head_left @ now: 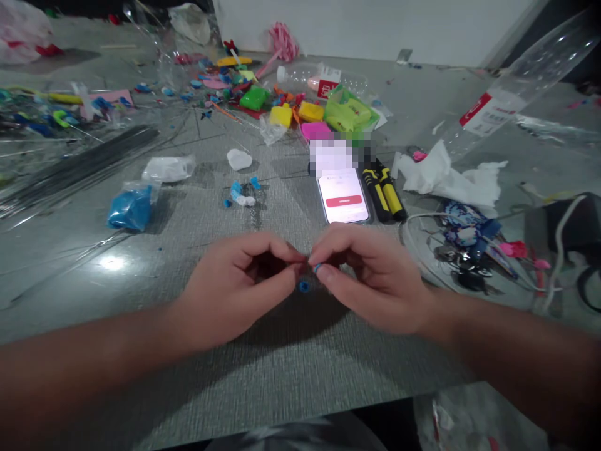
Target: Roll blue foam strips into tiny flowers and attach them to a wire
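Observation:
My right hand (pixel 370 275) pinches a small piece of blue modelling clay (pixel 318 267) between thumb and forefinger. Close against it, the fingertips of my left hand (pixel 248 282) are pressed together; whatever they hold is hidden. Just below the fingertips, a small round blue clay piece (pixel 304 286) lies on the table. Farther back sit a curved blue-and-white clay piece (pixel 241 194), a small blue bit (pixel 255 182) and a white lump (pixel 239 159). To the left is a lump of blue clay in clear plastic (pixel 130 208), with a white clay packet (pixel 169 168) behind it.
A lit phone (pixel 345 203) and yellow-black pliers (pixel 385 191) lie beyond my hands. Crumpled tissue (pixel 453 175), cables and a leaning plastic bottle (pixel 511 94) are at right. Thin wires (pixel 70 166) lie left; colourful clay packets (pixel 282 116) crowd the back. The table's front edge is near.

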A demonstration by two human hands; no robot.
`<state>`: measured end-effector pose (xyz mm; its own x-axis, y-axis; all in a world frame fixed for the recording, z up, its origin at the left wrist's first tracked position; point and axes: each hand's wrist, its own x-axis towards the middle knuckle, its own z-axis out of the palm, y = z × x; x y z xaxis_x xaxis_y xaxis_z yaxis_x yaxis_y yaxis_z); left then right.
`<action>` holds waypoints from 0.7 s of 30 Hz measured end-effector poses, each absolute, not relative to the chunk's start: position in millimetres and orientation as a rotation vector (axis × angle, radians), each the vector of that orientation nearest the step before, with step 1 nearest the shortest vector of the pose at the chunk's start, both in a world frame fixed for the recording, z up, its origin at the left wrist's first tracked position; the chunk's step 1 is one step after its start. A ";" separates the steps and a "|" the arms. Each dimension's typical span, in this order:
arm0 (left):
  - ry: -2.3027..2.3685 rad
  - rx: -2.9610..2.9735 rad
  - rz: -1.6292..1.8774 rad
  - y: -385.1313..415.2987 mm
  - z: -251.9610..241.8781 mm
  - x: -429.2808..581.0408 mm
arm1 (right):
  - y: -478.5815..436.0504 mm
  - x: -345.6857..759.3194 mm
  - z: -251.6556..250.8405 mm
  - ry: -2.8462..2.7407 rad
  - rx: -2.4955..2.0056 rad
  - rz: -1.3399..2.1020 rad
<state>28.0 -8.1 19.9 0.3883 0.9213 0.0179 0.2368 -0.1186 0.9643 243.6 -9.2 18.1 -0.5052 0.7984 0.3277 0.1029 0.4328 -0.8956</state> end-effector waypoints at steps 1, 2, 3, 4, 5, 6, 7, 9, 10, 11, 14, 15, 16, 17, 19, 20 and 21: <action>1.076 1.637 0.811 -7.9 20.3 28.0 | -9.2 243.3 19.0 -1.911 -0.769 1.100; 1.099 1.668 0.789 -7.7 20.9 27.9 | -9.1 243.0 19.8 -1.926 -0.776 1.090; 1.122 1.699 0.763 -7.5 21.5 27.9 | -8.8 242.7 20.4 -1.940 -0.785 1.077; 1.141 1.733 0.734 -7.2 22.0 27.7 | -8.3 242.6 20.8 -1.953 -0.794 1.061; 1.151 1.777 0.707 -6.6 22.4 27.4 | -7.8 242.5 21.0 -1.964 -0.804 1.046; 1.155 1.833 0.680 -5.9 22.5 27.0 | -7.4 242.7 21.0 -1.970 -0.809 1.036; 1.150 1.903 0.657 -4.9 22.4 26.4 | -7.0 243.0 21.0 -1.971 -0.812 1.039; 1.113 2.071 0.615 -2.1 21.3 24.9 | -6.6 244.2 20.5 -1.948 -0.816 1.090; 1.081 2.153 0.594 -0.5 20.6 24.0 | -6.6 244.9 20.3 -1.927 -0.818 1.130; 1.049 2.220 0.578 1.3 20.0 23.1 | -6.7 245.5 20.0 -1.901 -0.820 1.167; 0.952 2.304 0.491 6.4 20.0 21.0 | -7.1 246.6 18.8 -1.841 -0.836 1.222; 0.921 2.299 0.442 7.9 20.6 20.4 | -7.2 246.5 18.3 -1.829 -0.839 1.222; 0.902 2.285 0.388 9.3 21.5 19.9 | -7.0 246.2 17.8 -1.822 -0.847 1.214; 0.894 2.270 0.340 10.5 22.2 19.4 | -6.7 245.8 17.3 -1.819 -0.858 1.198; 0.899 2.259 0.271 12.3 22.7 18.1 | -5.7 244.5 17.0 -1.830 -0.883 1.157; 0.900 2.269 0.250 12.8 22.2 17.4 | -5.1 243.8 17.2 -1.842 -0.891 1.135; 0.888 2.287 0.237 13.1 21.1 16.7 | -4.5 243.2 17.7 -1.853 -0.890 1.110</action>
